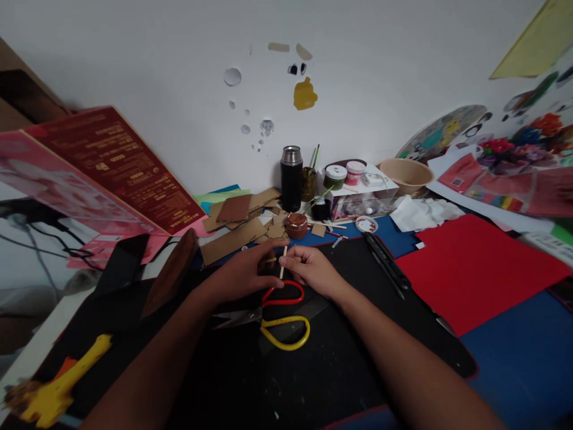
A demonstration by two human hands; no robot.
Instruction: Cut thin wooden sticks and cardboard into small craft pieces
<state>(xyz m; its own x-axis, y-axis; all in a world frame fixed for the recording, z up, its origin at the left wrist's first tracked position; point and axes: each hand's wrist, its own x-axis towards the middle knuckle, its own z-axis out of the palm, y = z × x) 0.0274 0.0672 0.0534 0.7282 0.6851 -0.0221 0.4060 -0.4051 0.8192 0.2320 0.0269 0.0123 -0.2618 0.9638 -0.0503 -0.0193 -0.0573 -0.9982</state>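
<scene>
Nearest on the black mat: yellow piece down at my left, blurred, can't tell what it is. Scissors lie ahead of me, blades partly open and pointing left, yellow loop nearer me, red loop right under my hands.

Wooden stick is just above the red loop, roughly upright in view, between my hands. Left hand is bent in a wide C, index tip at the stick's top end, thumb at the bottom end. Right hand is mostly closed, thumb and index pinching the stick around mid-length. A second short stick pokes out sideways by my left fingers; can't tell which hand has it, or whether it touches the first.

Right of the hands: dark slim tools, then red sheet. Farther: cardboard scraps, brown jar, black flask behind it. White box right of that, small tubs on top, tan bowl alongside. Wall at the back, stickers on it.
</scene>
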